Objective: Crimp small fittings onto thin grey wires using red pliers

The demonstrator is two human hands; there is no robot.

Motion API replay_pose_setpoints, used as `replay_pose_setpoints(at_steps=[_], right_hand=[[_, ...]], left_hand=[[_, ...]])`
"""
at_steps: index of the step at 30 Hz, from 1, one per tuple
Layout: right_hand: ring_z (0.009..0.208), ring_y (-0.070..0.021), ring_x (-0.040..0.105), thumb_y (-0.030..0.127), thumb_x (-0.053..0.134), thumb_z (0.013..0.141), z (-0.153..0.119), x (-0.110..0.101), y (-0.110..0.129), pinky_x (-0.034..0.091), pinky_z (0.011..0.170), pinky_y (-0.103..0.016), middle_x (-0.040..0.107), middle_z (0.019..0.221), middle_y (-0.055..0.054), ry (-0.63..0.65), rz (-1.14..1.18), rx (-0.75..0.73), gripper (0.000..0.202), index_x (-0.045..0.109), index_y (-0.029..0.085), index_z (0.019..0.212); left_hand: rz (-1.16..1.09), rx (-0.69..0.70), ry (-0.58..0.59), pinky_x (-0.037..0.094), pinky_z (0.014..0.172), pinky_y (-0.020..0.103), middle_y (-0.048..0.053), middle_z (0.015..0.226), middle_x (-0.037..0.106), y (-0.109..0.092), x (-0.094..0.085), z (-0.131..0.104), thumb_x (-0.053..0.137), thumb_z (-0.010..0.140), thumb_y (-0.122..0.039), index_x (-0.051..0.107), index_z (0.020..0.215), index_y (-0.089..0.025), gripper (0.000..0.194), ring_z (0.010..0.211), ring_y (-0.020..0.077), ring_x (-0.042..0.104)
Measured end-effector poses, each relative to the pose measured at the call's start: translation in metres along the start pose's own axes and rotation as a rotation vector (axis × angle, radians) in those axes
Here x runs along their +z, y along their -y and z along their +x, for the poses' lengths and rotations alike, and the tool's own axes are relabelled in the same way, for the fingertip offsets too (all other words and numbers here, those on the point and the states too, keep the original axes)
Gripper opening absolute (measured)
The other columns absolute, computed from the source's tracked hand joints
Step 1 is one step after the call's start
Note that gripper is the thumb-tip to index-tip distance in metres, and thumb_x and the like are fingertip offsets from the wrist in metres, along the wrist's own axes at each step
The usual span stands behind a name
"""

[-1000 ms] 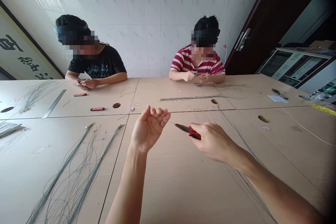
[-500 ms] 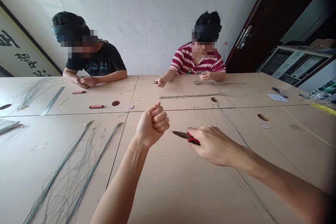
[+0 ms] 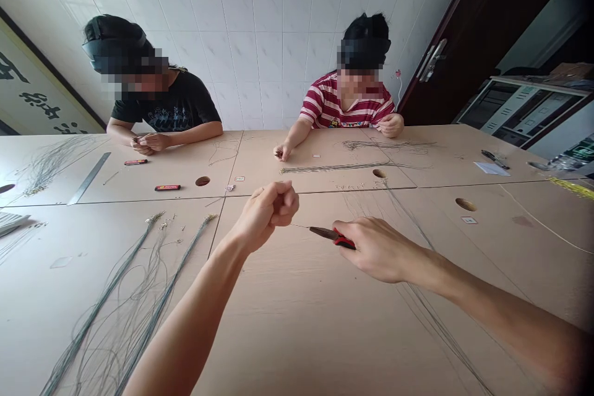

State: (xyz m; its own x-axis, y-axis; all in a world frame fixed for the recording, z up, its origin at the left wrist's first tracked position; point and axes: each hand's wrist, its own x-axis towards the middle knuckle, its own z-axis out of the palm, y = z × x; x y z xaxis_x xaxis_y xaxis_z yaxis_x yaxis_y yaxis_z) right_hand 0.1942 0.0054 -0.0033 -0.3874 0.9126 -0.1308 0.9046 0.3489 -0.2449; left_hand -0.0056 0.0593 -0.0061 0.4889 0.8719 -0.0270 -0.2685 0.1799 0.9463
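My right hand (image 3: 378, 249) is wrapped round a pair of pliers (image 3: 331, 236) with red and black handles, its dark jaws pointing left. A thin wire (image 3: 301, 226) runs from the tip of the jaws to my left hand (image 3: 269, 213), which is closed in a fist around its other end. Both hands are held above the pale wooden table (image 3: 278, 322). On the left lie two bundles of thin grey-green wires, one bundle (image 3: 114, 284) further out and another bundle (image 3: 174, 281) nearer my left arm, with loose strands between them.
Two people sit across the table, one in a black shirt (image 3: 179, 102), one in a striped shirt (image 3: 320, 102). A steel ruler (image 3: 90, 178), a red-and-black tube (image 3: 167, 188), a cable hole (image 3: 203, 181) and more wires (image 3: 334, 167) are on the table. A pen (image 3: 494, 159) lies on paper at right.
My left fist has turned and shifted slightly left. The wire, slack and curved before, now looks drawn straight between fist and pliers. Across the table, the striped-shirt person's hands have moved.
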Motion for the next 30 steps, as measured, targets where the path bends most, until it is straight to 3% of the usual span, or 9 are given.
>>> replay_pose_setpoints(at_steps=[3, 8, 11, 14, 19, 23, 26, 30], right_hand=[[0.049, -0.0107, 0.034, 0.019, 0.045, 0.079, 0.002, -0.001, -0.004, 0.019, 0.049, -0.025, 0.046, 0.056, 0.003, 0.011, 0.014, 0.032, 0.013, 0.043, 0.020, 0.067], [0.050, -0.0108, 0.037, 0.017, 0.045, 0.079, 0.005, -0.002, -0.007, 0.020, 0.050, -0.025, 0.051, 0.059, 0.002, 0.024, -0.034, 0.030, 0.011, 0.045, 0.020, 0.068], [0.050, -0.0112, 0.038, 0.018, 0.045, 0.079, 0.007, -0.002, -0.008, 0.019, 0.050, -0.025, 0.053, 0.061, 0.001, 0.030, -0.082, 0.006, 0.011, 0.046, 0.020, 0.069], [0.051, -0.0116, 0.039, 0.018, 0.045, 0.079, 0.008, 0.000, -0.010, 0.017, 0.050, -0.026, 0.054, 0.063, 0.000, 0.027, -0.132, -0.018, 0.011, 0.045, 0.019, 0.068], [0.052, -0.0118, 0.042, 0.017, 0.045, 0.079, 0.009, 0.000, -0.014, 0.016, 0.051, -0.027, 0.054, 0.062, 0.000, 0.047, -0.182, -0.027, 0.011, 0.045, 0.019, 0.068], [0.050, -0.0120, 0.040, 0.017, 0.044, 0.078, 0.006, -0.002, -0.014, 0.015, 0.051, -0.027, 0.052, 0.060, 0.001, 0.053, -0.199, -0.050, 0.012, 0.043, 0.020, 0.067], [0.049, -0.0115, 0.035, 0.016, 0.045, 0.077, 0.005, -0.003, -0.011, 0.015, 0.050, -0.027, 0.049, 0.058, 0.001, 0.073, -0.191, -0.085, 0.013, 0.039, 0.020, 0.065], [0.047, -0.0107, 0.026, 0.011, 0.044, 0.075, 0.004, -0.003, -0.010, 0.014, 0.049, -0.026, 0.044, 0.054, 0.003, 0.086, -0.178, -0.129, 0.016, 0.035, 0.020, 0.064]], left_hand=[[0.247, 0.053, 0.046, 0.024, 0.047, 0.025, 0.001, 0.065, 0.056, -0.004, -0.003, -0.007, 0.034, 0.093, -0.028, 0.063, 0.072, -0.015, 0.038, 0.046, 0.0063, 0.027], [0.742, 0.043, 0.048, 0.037, 0.057, 0.025, -0.001, 0.052, 0.053, -0.004, -0.005, -0.018, 0.034, 0.094, -0.034, 0.071, 0.097, -0.019, 0.040, 0.054, 0.0129, 0.046], [0.907, 0.029, 0.099, 0.038, 0.056, 0.026, 0.002, 0.063, 0.062, 0.003, -0.008, -0.020, 0.034, 0.095, -0.039, 0.069, 0.099, -0.019, 0.040, 0.057, 0.0141, 0.052], [1.065, 0.112, 0.199, 0.037, 0.058, 0.027, 0.002, 0.068, 0.063, 0.009, -0.009, -0.021, 0.033, 0.096, -0.032, 0.067, 0.095, -0.019, 0.037, 0.059, 0.0146, 0.053], [1.385, 0.312, 0.258, 0.030, 0.056, 0.027, 0.003, 0.070, 0.059, 0.014, -0.010, -0.026, 0.032, 0.096, -0.021, 0.061, 0.087, -0.018, 0.030, 0.059, 0.0151, 0.047], [1.614, 0.467, 0.247, 0.019, 0.051, 0.029, 0.000, 0.062, 0.048, 0.023, -0.009, -0.027, 0.032, 0.095, -0.021, 0.050, 0.074, -0.018, 0.028, 0.049, 0.0125, 0.028], [1.667, 0.631, 0.214, 0.014, 0.050, 0.030, -0.004, 0.051, 0.031, 0.029, -0.011, -0.024, 0.038, 0.088, -0.017, 0.035, 0.061, -0.021, 0.028, 0.048, 0.0124, 0.013], [1.618, 0.621, 0.256, 0.011, 0.048, 0.030, -0.006, 0.048, 0.018, 0.030, -0.016, -0.019, 0.042, 0.080, -0.016, 0.018, 0.057, -0.021, 0.033, 0.047, 0.0109, 0.005]])
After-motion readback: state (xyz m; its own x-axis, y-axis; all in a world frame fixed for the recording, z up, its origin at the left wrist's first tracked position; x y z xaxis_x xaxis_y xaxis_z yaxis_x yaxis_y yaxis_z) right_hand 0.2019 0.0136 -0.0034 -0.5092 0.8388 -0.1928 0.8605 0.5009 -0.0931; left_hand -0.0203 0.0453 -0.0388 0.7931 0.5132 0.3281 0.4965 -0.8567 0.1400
